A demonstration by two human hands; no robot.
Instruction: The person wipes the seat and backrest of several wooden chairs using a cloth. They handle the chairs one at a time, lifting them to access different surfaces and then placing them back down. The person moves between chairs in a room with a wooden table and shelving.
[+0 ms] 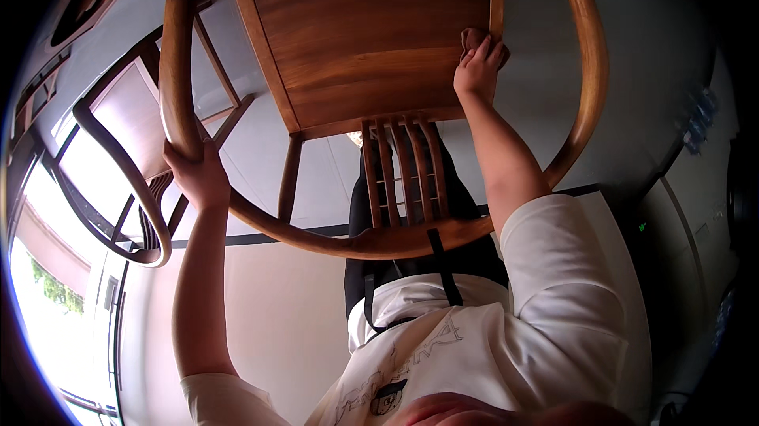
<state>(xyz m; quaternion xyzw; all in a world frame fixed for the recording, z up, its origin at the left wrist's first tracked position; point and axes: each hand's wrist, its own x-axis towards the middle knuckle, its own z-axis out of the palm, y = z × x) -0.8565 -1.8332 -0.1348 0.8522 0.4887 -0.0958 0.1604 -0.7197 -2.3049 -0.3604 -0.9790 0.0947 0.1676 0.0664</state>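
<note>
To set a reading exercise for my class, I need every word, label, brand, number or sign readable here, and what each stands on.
White T-shirt: dark outlined lettering beside a small cartoon figure; slanted and creased, not surely readable in full, so left unquoted.
Small green glow at right: too small to tell whether it is a sign.
Wooden chair and brown cloth: no writing seen.

A brown, curved-railed wooden armchair (356,62) spans the frame's upper centre; at its right seat edge lies a crumpled brown cloth (473,36) beneath the right hand (478,72), the left hand (199,179) around its left rail (177,82); a second brown wooden armchair (118,119) stands farther left
</note>
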